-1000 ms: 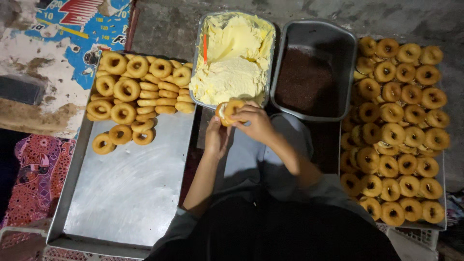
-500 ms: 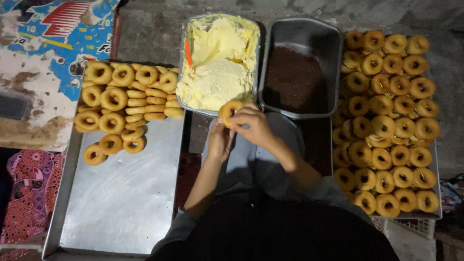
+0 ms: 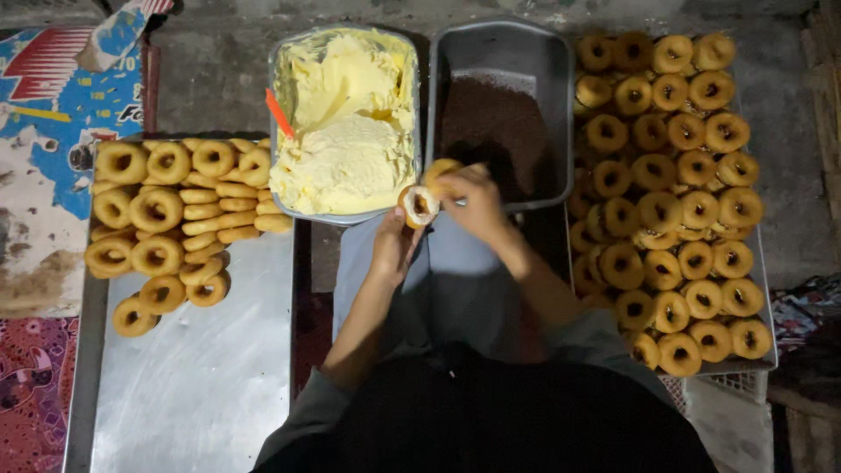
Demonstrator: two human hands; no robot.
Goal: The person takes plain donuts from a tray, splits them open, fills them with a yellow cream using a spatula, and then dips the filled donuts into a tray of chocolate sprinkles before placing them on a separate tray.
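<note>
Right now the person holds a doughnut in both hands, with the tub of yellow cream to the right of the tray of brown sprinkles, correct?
Not quite. In the head view the cream tub sits left of the sprinkle tray, not right. Both hands, left hand and right hand, do hold a doughnut.

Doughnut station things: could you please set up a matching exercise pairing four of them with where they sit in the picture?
Things:
1. yellow cream tub
2. dark sprinkles tub
3. full doughnut tray
4. split doughnut

Places:
A. far right
B. held between the left hand and right hand
C. left of the dark tub, orange tool in it
D. right of the cream tub

Pairs: 1-C, 2-D, 3-A, 4-B
</note>
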